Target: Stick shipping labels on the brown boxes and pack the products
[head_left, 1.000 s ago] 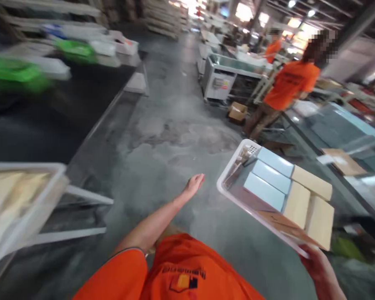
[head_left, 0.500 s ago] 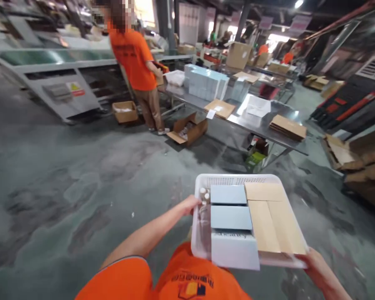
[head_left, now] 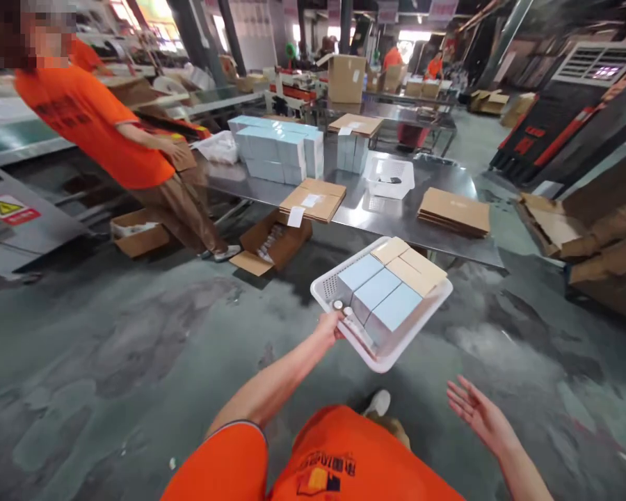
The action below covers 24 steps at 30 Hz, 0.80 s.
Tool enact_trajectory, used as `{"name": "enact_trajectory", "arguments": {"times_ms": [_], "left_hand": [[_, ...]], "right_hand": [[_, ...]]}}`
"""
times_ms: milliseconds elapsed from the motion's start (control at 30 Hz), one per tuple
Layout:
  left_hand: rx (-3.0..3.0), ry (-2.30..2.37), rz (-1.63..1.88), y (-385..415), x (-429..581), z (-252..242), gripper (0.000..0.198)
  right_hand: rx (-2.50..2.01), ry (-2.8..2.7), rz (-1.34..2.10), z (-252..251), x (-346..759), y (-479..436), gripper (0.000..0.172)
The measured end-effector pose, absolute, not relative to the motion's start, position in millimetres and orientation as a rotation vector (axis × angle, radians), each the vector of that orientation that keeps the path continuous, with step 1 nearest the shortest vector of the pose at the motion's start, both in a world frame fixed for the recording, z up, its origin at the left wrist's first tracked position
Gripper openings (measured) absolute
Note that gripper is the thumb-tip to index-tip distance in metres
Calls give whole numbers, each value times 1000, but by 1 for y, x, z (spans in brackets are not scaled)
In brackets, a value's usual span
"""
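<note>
Grey floor [head_left: 156,348], basket [head_left: 404,339], long axis slanting far-right

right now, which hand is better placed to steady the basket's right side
Likely the right hand: it is open, empty and nearer that side, while the left hand grips the near-left edge of the white basket.

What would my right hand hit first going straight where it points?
Your right hand would probably meet the white basket first, at its nearer rim, though depth is unclear.
</note>
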<state>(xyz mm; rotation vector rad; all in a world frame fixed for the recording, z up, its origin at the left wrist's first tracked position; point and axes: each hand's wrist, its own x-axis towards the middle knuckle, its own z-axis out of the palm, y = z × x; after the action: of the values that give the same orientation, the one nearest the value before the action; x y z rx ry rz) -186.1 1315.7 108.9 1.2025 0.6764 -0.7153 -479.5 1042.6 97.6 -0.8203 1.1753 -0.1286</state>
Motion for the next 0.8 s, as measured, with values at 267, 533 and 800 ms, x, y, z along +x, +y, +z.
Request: {"name": "enact_trajectory", "arguments": {"times_ms": [267, 533, 800], "left_hand": [[1009, 755, -467, 1104, -43, 111, 13], [871, 870, -353, 936, 49, 114, 17], [908, 837, -442, 903, 105, 88, 9]], "right_hand": [[-1000, 1235, -4, 35, -417, 873, 35], [-1688, 664, -79, 136, -162, 754, 32], [-2580, -73, 85, 143, 29, 754, 35]]}}
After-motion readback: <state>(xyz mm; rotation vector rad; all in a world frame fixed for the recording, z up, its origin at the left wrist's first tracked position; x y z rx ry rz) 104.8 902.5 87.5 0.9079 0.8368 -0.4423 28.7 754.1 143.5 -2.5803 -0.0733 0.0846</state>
